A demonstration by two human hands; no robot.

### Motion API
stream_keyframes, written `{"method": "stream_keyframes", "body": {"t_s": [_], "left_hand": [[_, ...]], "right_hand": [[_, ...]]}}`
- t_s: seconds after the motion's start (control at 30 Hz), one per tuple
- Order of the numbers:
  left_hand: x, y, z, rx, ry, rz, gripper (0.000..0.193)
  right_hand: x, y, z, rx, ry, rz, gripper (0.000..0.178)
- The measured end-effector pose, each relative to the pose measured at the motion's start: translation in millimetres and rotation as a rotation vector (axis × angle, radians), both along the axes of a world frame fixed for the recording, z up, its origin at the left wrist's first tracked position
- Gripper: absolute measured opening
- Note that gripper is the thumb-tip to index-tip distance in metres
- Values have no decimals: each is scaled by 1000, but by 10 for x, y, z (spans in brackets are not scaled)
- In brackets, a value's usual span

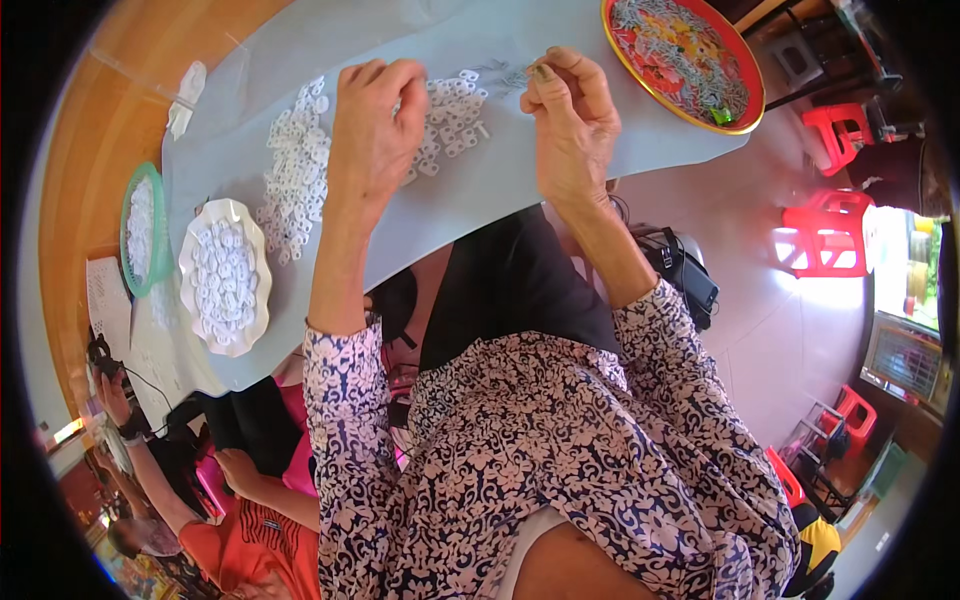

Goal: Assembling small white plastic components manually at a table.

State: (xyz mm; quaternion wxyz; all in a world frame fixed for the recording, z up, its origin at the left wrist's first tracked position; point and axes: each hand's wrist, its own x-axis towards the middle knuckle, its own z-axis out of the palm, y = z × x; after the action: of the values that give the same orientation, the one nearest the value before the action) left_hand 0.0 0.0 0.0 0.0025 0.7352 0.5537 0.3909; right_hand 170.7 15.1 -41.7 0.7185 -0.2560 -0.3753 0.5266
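Above the grey-covered table, my left hand [378,125] is closed with its fingers curled; anything in it is hidden. It hovers over loose white plastic pieces with holes, the larger pile [292,165] lying to its left and a smaller one [455,120] to its right. My right hand [575,125] pinches thumb against fingers, and what it holds, if anything, is too small to make out. Beside those fingertips lies a little heap of thin grey metal pieces [507,78], nail-like in shape. More such pieces fill a round red tray [748,70] with a gold rim at the far right.
A white scalloped dish [262,300] of white pieces stands at the left, near a green basket [128,250] holding more. A crumpled white cloth [187,98] lies at the far left. Another person in an orange shirt [265,545] sits to my left. Red stools [835,235] stand at the right.
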Motion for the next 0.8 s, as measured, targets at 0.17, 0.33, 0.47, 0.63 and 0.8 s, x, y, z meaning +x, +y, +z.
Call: {"method": "stream_keyframes", "body": {"t_s": [0.17,0.33,0.47,0.63,0.8], "left_hand": [[68,273,19,6,46,-69,6],[-44,265,-23,-44,97,-73,5],[-223,95,-48,-70,159,-27,4],[-244,8,-39,-57,126,-47,6],[-137,138,-88,-53,100,-48,7]], "right_hand": [[-24,-46,43,-39,18,29,17],[0,-45,50,-46,-19,28,18],[2,-48,55,-52,-40,34,18],[-5,-44,59,-45,-40,35,15],[-20,-64,86,-59,-86,52,16]]}}
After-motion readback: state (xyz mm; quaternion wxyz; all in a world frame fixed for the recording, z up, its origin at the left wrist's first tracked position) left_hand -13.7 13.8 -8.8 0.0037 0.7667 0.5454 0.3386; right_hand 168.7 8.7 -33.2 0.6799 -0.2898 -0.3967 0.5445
